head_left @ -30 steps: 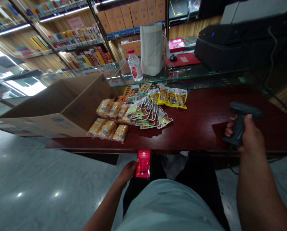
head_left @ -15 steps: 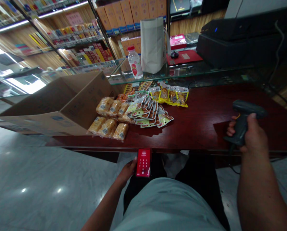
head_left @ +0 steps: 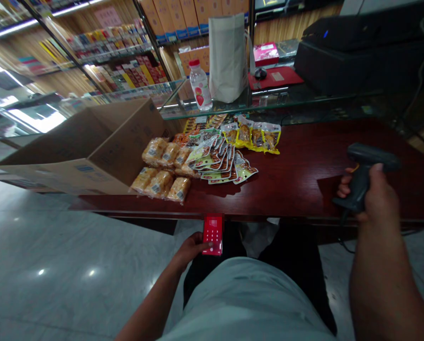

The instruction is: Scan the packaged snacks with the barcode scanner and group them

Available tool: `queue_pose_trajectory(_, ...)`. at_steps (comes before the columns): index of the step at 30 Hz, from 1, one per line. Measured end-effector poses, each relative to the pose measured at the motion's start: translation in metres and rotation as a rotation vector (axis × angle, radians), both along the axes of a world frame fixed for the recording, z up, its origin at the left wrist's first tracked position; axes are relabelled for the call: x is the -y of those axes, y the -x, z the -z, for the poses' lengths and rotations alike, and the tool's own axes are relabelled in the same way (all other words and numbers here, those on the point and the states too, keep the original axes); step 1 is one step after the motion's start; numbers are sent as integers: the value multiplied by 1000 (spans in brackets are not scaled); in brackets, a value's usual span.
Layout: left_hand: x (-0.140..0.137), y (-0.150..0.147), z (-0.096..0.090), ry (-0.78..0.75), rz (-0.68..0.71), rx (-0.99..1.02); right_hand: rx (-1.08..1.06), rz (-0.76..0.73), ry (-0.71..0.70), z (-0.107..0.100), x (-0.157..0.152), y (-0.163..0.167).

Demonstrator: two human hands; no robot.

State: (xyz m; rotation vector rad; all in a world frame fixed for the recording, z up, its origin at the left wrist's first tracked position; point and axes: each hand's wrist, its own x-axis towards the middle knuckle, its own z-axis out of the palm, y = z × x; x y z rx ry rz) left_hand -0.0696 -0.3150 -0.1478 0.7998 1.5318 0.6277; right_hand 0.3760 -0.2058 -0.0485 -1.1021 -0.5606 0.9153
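Your right hand (head_left: 380, 194) closes its fingers round the scanner (head_left: 360, 184); your left hand (head_left: 191, 248) clamps the phone (head_left: 216, 236), thumb seemingly on-screen.

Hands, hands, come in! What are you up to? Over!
Left hand holding lit phone. Right hand gripping scanner over table. Snacks on table, apart from both hands; nothing seen in their way.

A mouse (head_left: 260, 73) is being borne by a mat (head_left: 288, 79), a bottle (head_left: 200, 89) and bag (head_left: 228, 59) by a glass tabletop (head_left: 286, 97).
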Motion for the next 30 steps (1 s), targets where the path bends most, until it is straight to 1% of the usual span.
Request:
queue_pose_trajectory(6, -2, -3, 3, -17, -9, -29, 10, 9, -6, -1, 1, 1)
queue_pose_trajectory(9, -2, 1, 6, -33, 0, -17, 10, 7, 5, 0, 0, 0)
queue_pose_trajectory(14, 1, 8, 12, -43, -28, -6, 14, -8, -5, 3, -1, -2)
queue_pose_trajectory(23, -1, -1, 4, -38, -6, 20, 41, -18, -28, 7, -3, -6)
queue_pose_trajectory(30, -2, -3, 8, -8, -58, 17, 34, -16, -18, 5, -2, -4)
